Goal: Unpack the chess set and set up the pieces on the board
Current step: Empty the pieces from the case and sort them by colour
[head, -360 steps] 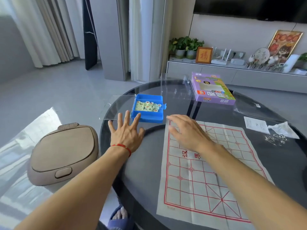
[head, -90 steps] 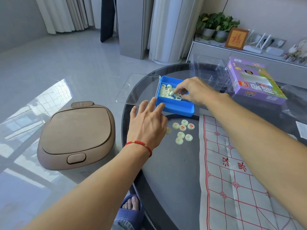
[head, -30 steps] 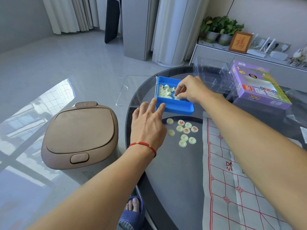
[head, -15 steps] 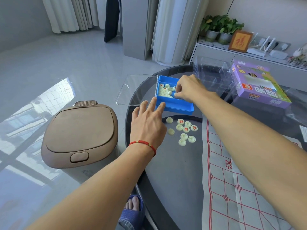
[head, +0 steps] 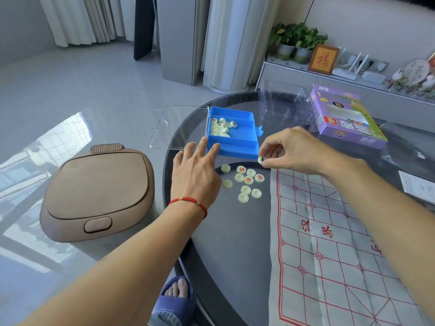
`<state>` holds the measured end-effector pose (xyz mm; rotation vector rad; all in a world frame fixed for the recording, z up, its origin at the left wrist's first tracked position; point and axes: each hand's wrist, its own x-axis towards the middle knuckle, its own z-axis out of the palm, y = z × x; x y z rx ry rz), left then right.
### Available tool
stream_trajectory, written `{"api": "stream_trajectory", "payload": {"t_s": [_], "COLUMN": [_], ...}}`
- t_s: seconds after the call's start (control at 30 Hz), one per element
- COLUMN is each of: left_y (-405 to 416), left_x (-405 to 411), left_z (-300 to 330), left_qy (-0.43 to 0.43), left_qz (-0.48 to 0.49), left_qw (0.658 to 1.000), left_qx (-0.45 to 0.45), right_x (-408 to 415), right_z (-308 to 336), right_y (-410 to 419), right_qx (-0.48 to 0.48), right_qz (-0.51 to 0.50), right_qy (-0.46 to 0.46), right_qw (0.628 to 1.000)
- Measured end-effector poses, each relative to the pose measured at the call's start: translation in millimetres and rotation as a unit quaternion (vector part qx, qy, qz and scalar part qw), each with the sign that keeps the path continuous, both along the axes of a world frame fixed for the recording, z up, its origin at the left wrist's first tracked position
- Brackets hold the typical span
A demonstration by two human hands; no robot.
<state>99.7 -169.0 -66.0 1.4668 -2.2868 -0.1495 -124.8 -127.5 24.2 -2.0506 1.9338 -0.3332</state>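
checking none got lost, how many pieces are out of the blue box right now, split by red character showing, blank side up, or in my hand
Red character showing: 3
Blank side up: 6
Pinched in the right hand: 1
Total out of the blue box: 10

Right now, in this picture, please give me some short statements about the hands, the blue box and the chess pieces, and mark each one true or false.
1. The right hand pinches one chess piece. True.
2. The blue box is closed by its clear lid. False: the clear lid lies open to the box's left.
3. The loose pieces lie on the dark table, beside the paper board. True.
4. Pieces already stand on the paper board. False: none is on its visible part.
5. The left hand holds a piece. False: its straight fingers touch the box's front edge.
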Motion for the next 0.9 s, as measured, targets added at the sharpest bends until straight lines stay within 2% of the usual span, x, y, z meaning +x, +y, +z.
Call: {"api": "stream_trajectory", "payload": {"t_s": [0.27, 0.47, 0.67, 0.9], "left_y": [1.8, 0.6, -0.5, -0.9], "left_x": [0.2, -0.9, 0.2, -0.1], "left_z": [1.0, -0.8, -2.4, -1.7], "left_qy": [0.004, -0.003, 0.010, 0.000], "left_qz": [0.001, -0.002, 0.002, -0.007], "left_qw": [1.000, 1.000, 0.999, 1.000], "left_qx": [-0.003, -0.013, -0.033, -0.018], "right_x": [10.1, 27.0, 52.6, 27.2], "right_z": [-23.5, -4.2, -25.1, -37.1], "right_y": [6.0, -32.1, -101.8, -112.3], "right_qx": [-0.028, -0.170, -0.093, -0.070], "right_qz": [0.003, -0.003, -0.059, -0.129], "right_qy": [0.028, 0.015, -0.013, -0.018], "right_qw": [0.999, 0.985, 0.994, 0.989]}}
